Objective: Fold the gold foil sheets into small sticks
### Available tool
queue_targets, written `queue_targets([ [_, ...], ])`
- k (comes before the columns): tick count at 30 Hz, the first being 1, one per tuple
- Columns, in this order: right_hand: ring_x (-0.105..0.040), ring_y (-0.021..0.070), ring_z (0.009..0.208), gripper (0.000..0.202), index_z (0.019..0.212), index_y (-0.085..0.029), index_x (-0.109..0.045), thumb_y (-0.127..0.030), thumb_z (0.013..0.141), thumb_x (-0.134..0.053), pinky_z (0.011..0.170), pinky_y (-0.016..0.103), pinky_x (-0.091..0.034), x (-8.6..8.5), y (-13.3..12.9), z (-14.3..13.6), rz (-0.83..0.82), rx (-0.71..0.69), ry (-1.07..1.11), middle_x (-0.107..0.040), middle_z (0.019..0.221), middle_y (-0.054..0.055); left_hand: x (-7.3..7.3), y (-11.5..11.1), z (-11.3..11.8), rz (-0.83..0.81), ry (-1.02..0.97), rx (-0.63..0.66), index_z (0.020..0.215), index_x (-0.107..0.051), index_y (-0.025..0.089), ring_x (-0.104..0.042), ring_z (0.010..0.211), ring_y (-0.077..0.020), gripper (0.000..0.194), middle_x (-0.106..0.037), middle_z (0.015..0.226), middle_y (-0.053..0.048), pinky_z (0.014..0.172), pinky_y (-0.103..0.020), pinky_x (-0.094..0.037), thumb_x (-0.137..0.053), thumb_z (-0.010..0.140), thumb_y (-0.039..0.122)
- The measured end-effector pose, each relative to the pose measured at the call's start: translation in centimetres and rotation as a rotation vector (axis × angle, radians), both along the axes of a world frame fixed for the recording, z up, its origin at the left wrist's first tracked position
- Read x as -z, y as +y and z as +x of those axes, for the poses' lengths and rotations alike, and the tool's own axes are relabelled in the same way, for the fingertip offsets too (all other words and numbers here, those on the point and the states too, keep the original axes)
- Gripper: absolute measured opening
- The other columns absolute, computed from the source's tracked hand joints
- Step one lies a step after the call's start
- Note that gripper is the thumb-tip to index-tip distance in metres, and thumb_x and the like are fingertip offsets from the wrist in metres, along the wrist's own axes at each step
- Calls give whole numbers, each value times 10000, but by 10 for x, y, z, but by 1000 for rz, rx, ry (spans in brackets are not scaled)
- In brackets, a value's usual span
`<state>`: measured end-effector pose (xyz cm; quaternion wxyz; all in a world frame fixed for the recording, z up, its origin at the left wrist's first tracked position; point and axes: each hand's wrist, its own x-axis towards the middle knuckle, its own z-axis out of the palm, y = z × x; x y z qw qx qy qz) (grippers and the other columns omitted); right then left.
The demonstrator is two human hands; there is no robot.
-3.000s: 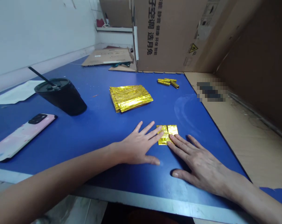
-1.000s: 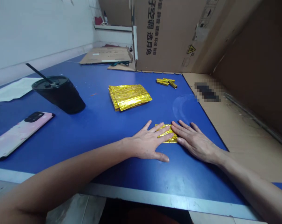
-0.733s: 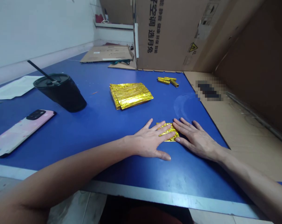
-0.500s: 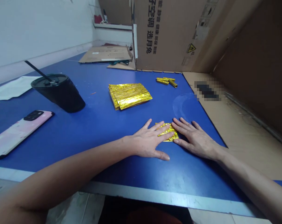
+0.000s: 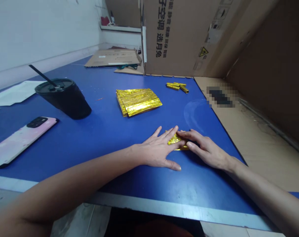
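Observation:
A small piece of gold foil (image 5: 173, 139) lies flat on the blue table (image 5: 100, 131), partly covered by both hands. My left hand (image 5: 158, 149) rests on the foil's left part, palm down with fingers spread. At the foil's right side my right hand (image 5: 206, 149) touches it with bent fingertips; its thumb is apart from the fingers and nothing is seen held. Farther back lies a stack of larger gold foil sheets (image 5: 141, 101). Several narrow folded gold strips (image 5: 173, 86) lie near the table's back right.
A black tumbler with a straw (image 5: 65, 98) and a pink phone (image 5: 23, 140) stand and lie at the left, near white paper (image 5: 16, 93). Flat cardboard (image 5: 112, 57) lies behind. A large carton (image 5: 179, 39) borders the back; a blurred dark object (image 5: 220, 96) lies at the right.
My right hand's fingers have bent and moved left over the foil, covering more of its right part. My left hand stays on the foil, its fingers slightly shifted.

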<state>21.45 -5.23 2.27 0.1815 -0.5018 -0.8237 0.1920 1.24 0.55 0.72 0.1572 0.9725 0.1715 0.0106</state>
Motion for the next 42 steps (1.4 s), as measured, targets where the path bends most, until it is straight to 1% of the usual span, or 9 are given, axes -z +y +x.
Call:
queue_targets([
  [4,-264,231,1271,530,1327,-165,-319,-444,876,-321,1025,517,-184,5,0,1,3,-85,-196,-342,1370,102,1,-1,0,6,-16,9,1360,-176,230,25,1312,-311,832,39,1436,-167,1001,-566,-8,-349,708,717],
  [7,-230,236,1282,554,1349,-189,-273,-468,872,-308,1016,526,-188,4,-2,-1,9,-78,-260,-280,1394,97,1,-1,0,13,-18,7,1359,-186,217,10,1312,-319,841,28,1436,-171,1000,-570,-12,-348,705,721],
  [14,-199,225,1292,568,1349,-181,-274,-488,872,-285,1027,511,-173,2,-4,-4,-26,-51,-307,-261,1404,93,0,-3,-1,45,-15,21,1357,-202,223,-2,1308,-335,811,21,1437,-160,997,-573,-48,-342,721,706],
  [17,-194,224,1293,549,1359,-206,-245,-469,879,-285,1027,516,-167,3,-3,-3,-18,-68,-297,-252,1408,78,0,-12,-7,81,-21,28,1352,-217,219,-34,1310,-330,785,-20,1437,-159,1002,-560,-66,-321,737,696],
  [22,-201,223,1290,547,1348,-196,-278,-476,879,-271,1028,511,-167,0,-4,-4,-33,-69,-339,-246,1408,90,1,-34,-20,124,-28,37,1353,-193,110,-103,1312,-298,872,-163,1413,-181,1025,-527,-23,-272,732,718],
  [28,-211,222,1287,562,1346,-181,-283,-487,874,-275,1030,499,-175,-2,-5,-6,-22,-57,-367,-246,1409,91,1,-46,-32,114,-62,81,1359,-170,106,-164,1300,-297,913,-179,1412,-171,1030,-503,-23,-259,710,742],
  [32,-210,231,1286,559,1354,-201,-264,-483,871,-293,1027,512,-169,1,-6,-4,-3,-66,-362,-239,1411,90,-5,-47,-27,151,-95,60,1317,-282,107,-279,1245,-326,912,-328,1350,-184,1014,-524,-69,-277,683,763],
  [35,-200,236,1289,554,1360,-209,-246,-474,876,-284,1025,523,-162,2,-6,-4,-7,-69,-351,-233,1413,88,-10,-48,-15,173,-133,-10,1240,-396,105,-409,1140,-302,855,-478,1223,-171,1007,-487,-131,-288,693,753],
  [42,-165,232,1298,598,1363,-177,-233,-511,868,-261,1034,516,-134,1,-6,-7,-36,-69,-355,-203,1420,95,-3,-51,-3,249,-131,-28,1176,-447,86,-353,1174,-295,829,-432,1251,-186,967,-408,-228,-287,702,747],
])
